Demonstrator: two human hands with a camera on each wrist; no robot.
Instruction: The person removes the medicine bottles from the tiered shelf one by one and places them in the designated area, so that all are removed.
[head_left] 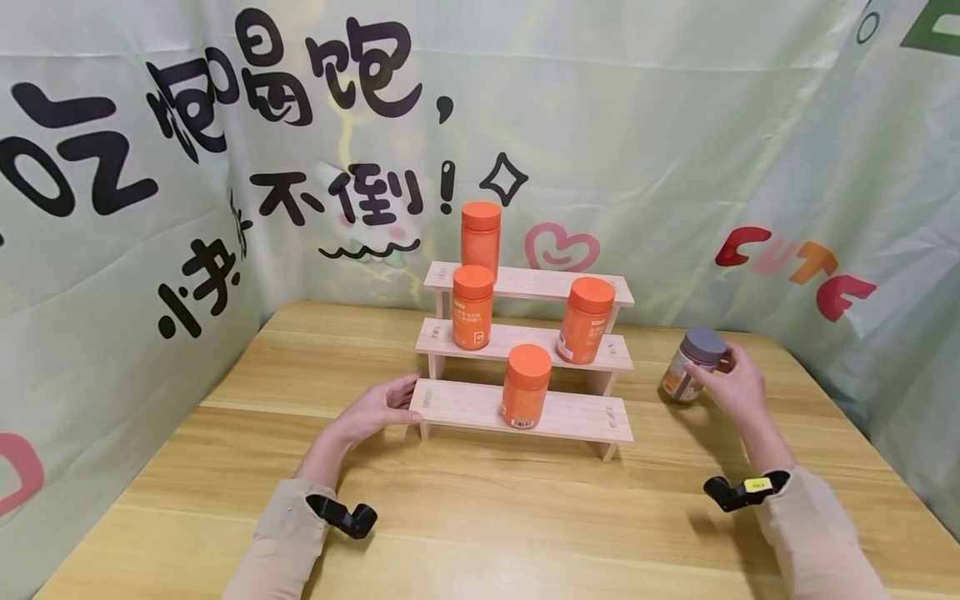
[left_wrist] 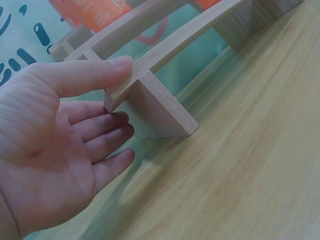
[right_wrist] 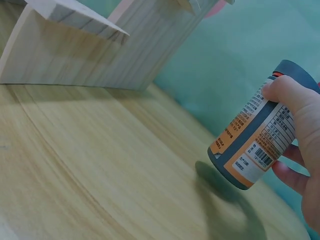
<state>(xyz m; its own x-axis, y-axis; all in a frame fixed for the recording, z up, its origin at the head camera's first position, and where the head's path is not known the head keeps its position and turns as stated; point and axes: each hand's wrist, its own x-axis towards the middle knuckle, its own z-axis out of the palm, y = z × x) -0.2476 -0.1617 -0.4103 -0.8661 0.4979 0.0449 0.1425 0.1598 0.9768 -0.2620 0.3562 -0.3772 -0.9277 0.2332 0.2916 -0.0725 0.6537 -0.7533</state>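
A tiered wooden display stand [head_left: 461, 403] with three steps stands mid-table. At the left end of its lowest step is my left hand [head_left: 382, 408]; in the left wrist view the thumb lies over the plank's end [left_wrist: 162, 52] and the fingers are below it. To the right of the stand, my right hand [head_left: 735, 385] grips a grey-lidded bottle [head_left: 684, 371] between thumb and fingers. Its orange, white and grey label with a barcode shows in the right wrist view, where the bottle [right_wrist: 255, 135] appears just above the tabletop, its shadow below.
Orange bottles stand on the steps: one at the top left [head_left: 482, 237], one at the middle left [head_left: 472, 317], one at the middle right [head_left: 585, 325], and one on the lowest step [head_left: 524, 392]. Behind the wooden table [head_left: 480, 517] hangs a printed curtain [head_left: 660, 150].
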